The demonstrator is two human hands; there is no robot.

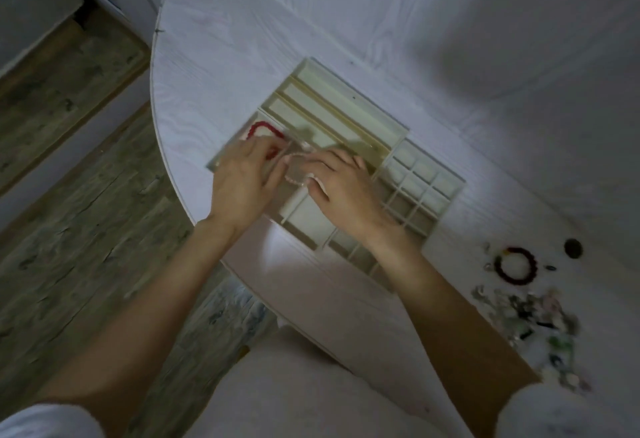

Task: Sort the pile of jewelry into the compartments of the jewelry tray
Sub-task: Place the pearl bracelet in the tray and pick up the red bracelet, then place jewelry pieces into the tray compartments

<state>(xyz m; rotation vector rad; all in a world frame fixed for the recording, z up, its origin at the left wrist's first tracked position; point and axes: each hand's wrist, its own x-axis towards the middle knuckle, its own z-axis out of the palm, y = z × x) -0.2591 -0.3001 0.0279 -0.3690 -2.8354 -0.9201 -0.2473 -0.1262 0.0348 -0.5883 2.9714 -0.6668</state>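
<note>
Over the near-left part of the jewelry tray (446,183), both hands meet above a wide compartment, and between them runs a pale pink bead bracelet (294,179). The left hand (242,181) has its fingers curled inward, its grip pinching the strand at its far end, though blur hides exactly which fingertips close on it. The right hand (343,188) likewise curls its fingers round the bracelet's other side, thumb tucked low near the beads, so its grip is pressed onto the strand, not spread. Just beyond the left hand's knuckles a red bead bracelet (265,129) lies in the tray's wide compartment, partly hidden by the fingers. Beyond both hands run the tray's long narrow slots; to the right of the right hand sits its grid of small square cells. Well to the right of the right forearm, on the white desk (346,22), a dark red bead bracelet (515,264) lies apart from the tray, with the jewelry pile (533,323), blurred, nearer the person.
</note>
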